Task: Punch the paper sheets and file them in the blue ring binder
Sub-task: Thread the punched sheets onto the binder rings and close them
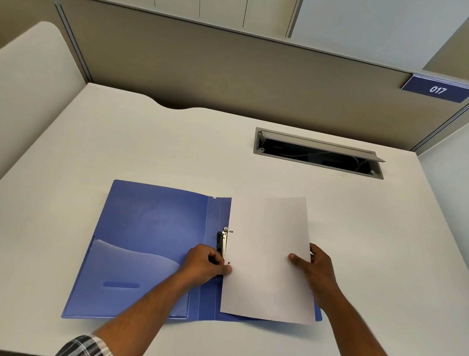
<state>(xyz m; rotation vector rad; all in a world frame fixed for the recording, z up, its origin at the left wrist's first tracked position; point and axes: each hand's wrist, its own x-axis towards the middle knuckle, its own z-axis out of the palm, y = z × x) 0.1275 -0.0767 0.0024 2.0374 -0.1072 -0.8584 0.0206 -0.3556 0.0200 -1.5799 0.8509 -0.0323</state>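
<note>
The blue ring binder (149, 244) lies open and flat, its inside cover with a clear pocket stretching away to the left of the left hand (204, 264). Its metal ring mechanism (223, 241) stands just above that hand's fingers, along the spine. The white paper sheets (269, 259) lie over the binder's right half, between the two hands; a punched hole shows at the left edge by the left thumb, while the right hand (315, 271) holds the right edge.
</note>
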